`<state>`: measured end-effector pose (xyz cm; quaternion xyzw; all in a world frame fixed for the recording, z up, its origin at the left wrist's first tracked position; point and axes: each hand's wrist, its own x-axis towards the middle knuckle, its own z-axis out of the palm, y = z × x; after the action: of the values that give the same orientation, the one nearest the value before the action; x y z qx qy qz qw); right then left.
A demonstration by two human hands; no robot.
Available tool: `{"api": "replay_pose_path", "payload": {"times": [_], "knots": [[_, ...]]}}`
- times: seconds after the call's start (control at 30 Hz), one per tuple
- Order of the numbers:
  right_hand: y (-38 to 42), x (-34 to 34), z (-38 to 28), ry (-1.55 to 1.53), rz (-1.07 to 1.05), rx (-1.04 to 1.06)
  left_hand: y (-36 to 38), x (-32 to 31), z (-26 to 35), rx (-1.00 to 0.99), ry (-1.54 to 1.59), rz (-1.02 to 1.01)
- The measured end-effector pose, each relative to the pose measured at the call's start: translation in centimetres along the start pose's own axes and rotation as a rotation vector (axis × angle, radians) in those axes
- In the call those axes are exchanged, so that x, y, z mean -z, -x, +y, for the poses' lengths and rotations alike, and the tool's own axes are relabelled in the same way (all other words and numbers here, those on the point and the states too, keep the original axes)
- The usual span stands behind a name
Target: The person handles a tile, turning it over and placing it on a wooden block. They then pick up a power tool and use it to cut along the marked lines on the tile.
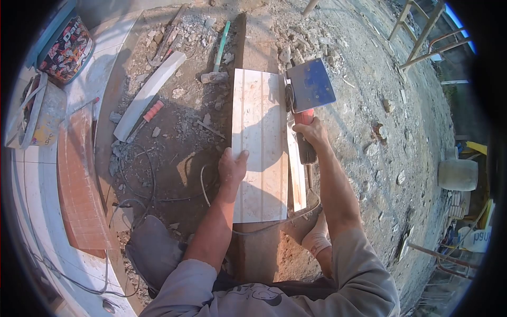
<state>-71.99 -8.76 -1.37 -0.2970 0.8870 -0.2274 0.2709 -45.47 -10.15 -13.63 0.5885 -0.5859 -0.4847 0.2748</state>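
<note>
A long white panel (266,142) with lengthwise lines, likely a tile, lies over a beam in front of me. My left hand (232,166) grips its left edge, with the thumb on top and the fingers partly hidden. My right hand (315,131) is wrapped round the red and dark body of a handheld power saw (312,87). Its blue base plate faces up, beside the panel's far right edge. Whether the blade touches the panel is hidden. A narrow pale strip (297,177) lies along the panel's right side, below the saw.
A green-handled hammer (219,55), a curved pale strip (150,95) and a pink-handled tool (153,112) lie on rubble to the left. A reddish-brown panel (82,185) and buckets (66,50) stand farther left. A cable (203,182) loops near my arms. My foot (317,240) is close by.
</note>
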Motion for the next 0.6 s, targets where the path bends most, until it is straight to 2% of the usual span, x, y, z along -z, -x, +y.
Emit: {"api": "replay_pose_path", "payload": {"times": [0.2,0.27,0.43,0.6], "knots": [[0.7,-0.4,1.7,-0.001,-0.024,-0.021,0.0,0.1,0.2,-0.002,0.012,-0.009],[1.1,-0.4,2.1,0.004,-0.011,-0.024,0.1,0.1,0.4,-0.010,-0.073,0.036],[3.7,0.2,1.0,0.012,-0.017,-0.040,0.0,0.5,0.8,-0.027,-0.066,0.022],[3.9,-0.5,3.5,-0.009,-0.001,-0.012,-0.2,0.7,0.8,-0.004,-0.008,-0.029]]}}
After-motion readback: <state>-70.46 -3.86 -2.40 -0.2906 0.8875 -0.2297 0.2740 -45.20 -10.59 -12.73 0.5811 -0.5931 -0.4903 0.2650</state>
